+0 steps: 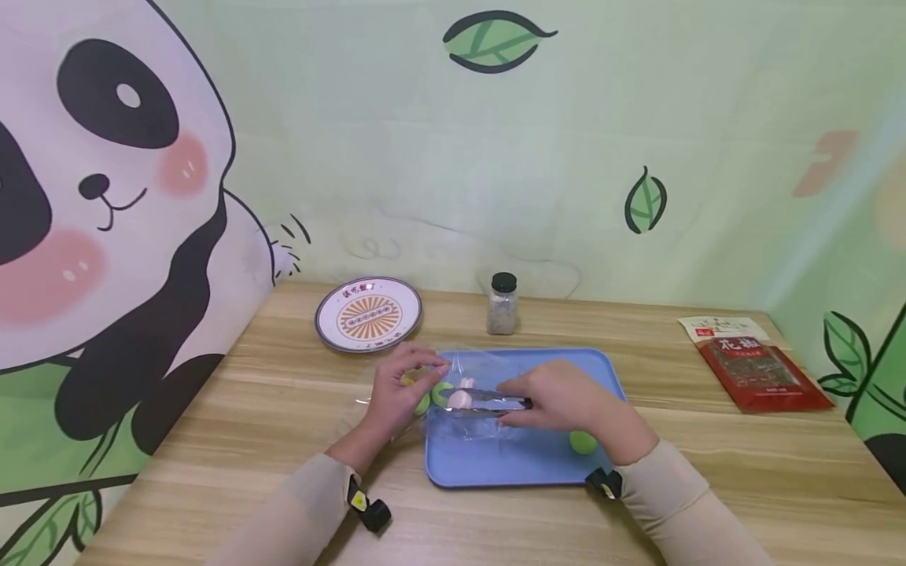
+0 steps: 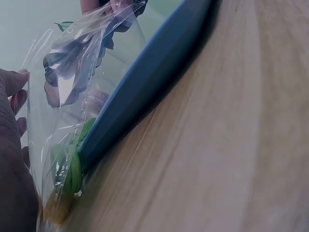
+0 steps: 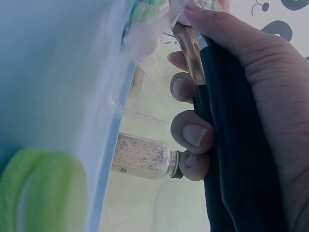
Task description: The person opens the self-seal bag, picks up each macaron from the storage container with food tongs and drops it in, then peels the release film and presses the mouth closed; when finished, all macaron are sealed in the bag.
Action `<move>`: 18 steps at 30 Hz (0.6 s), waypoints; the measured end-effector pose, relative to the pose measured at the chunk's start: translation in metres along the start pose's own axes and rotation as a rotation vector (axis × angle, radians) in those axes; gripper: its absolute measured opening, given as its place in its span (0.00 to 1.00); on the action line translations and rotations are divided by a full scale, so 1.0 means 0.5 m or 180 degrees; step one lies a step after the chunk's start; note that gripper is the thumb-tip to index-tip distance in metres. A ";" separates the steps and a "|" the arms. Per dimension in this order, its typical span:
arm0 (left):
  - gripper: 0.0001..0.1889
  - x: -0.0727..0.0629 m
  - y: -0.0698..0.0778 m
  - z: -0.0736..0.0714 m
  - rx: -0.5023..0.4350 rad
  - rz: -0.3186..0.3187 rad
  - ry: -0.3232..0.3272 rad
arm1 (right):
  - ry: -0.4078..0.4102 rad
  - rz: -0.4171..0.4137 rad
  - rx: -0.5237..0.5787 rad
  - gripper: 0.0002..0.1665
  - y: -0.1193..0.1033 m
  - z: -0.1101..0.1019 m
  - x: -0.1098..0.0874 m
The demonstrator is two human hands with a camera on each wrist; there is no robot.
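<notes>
My left hand (image 1: 396, 393) pinches the rim of a clear plastic bag (image 1: 484, 363) between thumb and fingers. My right hand (image 1: 562, 397) grips metal tongs with black handles (image 3: 241, 125), their tips inside the bag mouth. A pink macaron (image 1: 460, 400) lies at the tong tips; whether they still squeeze it I cannot tell. Deeper in the bag sit green macarons (image 2: 67, 169) and a yellow-orange one (image 2: 58, 208). Under the bag and right hand is a blue tray (image 1: 495, 464). Another green macaron (image 1: 583, 442) rests on it below the right wrist.
A patterned plate (image 1: 370, 314) stands at the back left of the wooden table (image 1: 233, 440). Behind the tray is a glass jar with a black lid (image 1: 502, 305). A red spice packet (image 1: 764, 373) lies at the right. A panda-print cloth hangs behind.
</notes>
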State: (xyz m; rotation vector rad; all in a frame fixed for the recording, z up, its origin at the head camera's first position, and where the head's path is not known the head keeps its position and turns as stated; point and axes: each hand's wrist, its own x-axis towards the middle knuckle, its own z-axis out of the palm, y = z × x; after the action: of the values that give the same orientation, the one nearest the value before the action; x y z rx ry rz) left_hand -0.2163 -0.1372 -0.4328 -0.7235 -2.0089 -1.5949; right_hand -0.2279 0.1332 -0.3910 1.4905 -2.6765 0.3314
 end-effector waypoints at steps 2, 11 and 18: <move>0.03 0.000 0.000 0.001 -0.0003 -0.0010 -0.0008 | 0.0017 -0.0005 -0.0036 0.21 0.000 0.002 0.000; 0.03 0.001 -0.001 0.000 -0.0019 -0.0002 -0.0003 | 0.0107 -0.0061 -0.0145 0.21 0.000 0.009 0.001; 0.03 0.001 0.002 0.000 0.0025 -0.0016 -0.0016 | 0.0099 -0.0016 -0.0103 0.23 0.001 0.011 0.001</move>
State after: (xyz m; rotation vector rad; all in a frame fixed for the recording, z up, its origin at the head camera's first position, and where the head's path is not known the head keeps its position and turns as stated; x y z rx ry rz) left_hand -0.2159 -0.1371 -0.4317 -0.7206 -2.0209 -1.5885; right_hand -0.2286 0.1318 -0.3962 1.4704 -2.6408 0.3070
